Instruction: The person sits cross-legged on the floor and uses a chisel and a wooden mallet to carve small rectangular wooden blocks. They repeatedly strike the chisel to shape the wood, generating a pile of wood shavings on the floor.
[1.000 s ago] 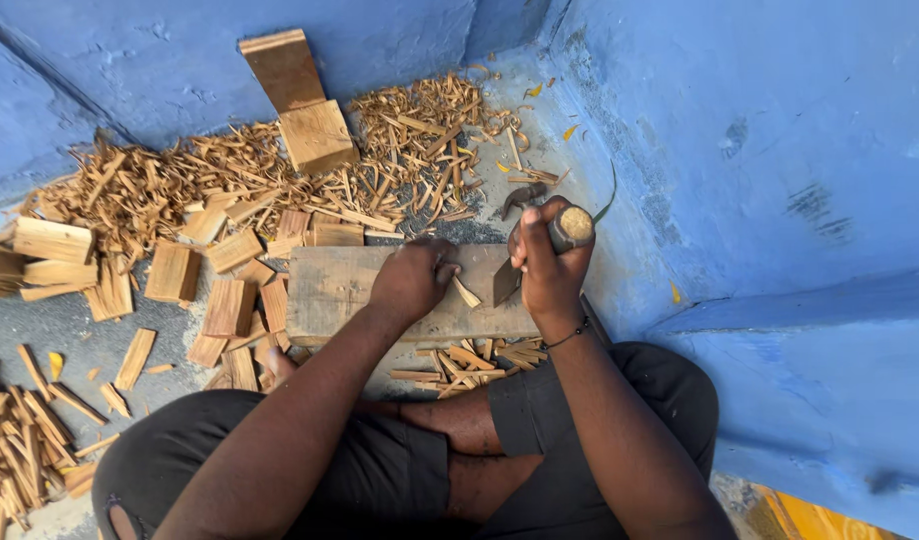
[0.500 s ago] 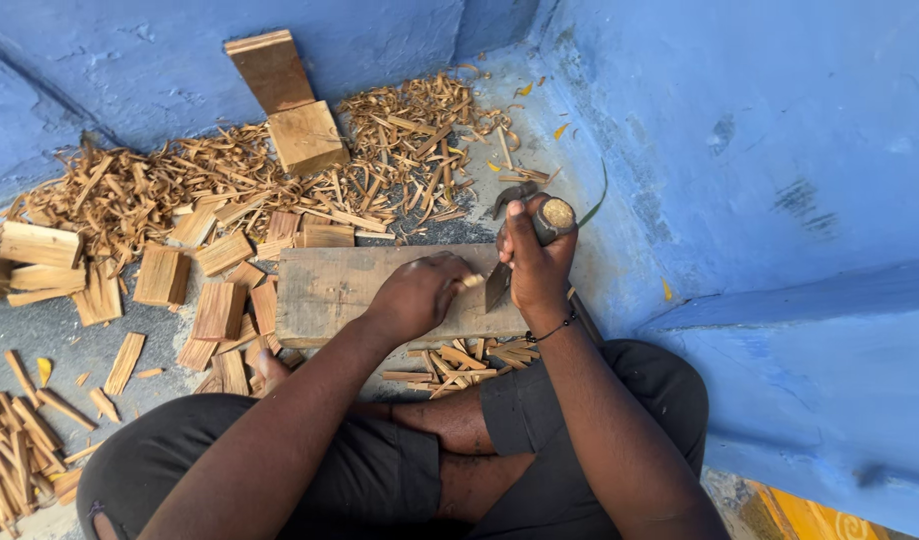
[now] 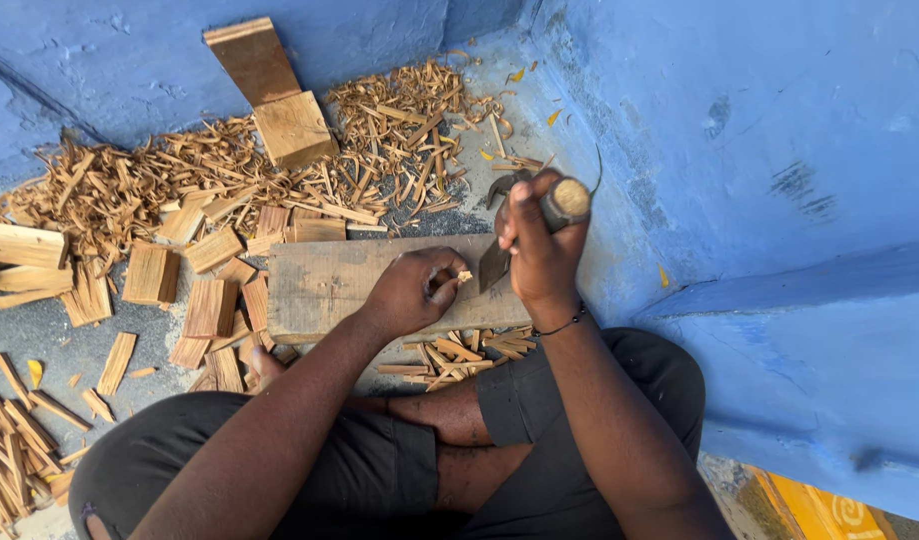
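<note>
Blue-walled corner, grey floor (image 3: 49, 335) strewn with wood splints. A plank (image 3: 324, 285) lies before the seated person. On its right end, the left hand (image 3: 411, 292) pinches a small wood piece (image 3: 465, 276); just beside it, the right hand (image 3: 541, 240) is clenched around a cleaver (image 3: 497, 262). Step in hand, apparently: splitting. The blade needs aligning clear of fingertips.

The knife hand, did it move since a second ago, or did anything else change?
Yes. The right hand was lifted with the knife, then brought it down; the blade now sits beside the small wood piece pinched in the left hand. The left hand stayed on the board, and the wood chips lie as before.
</note>
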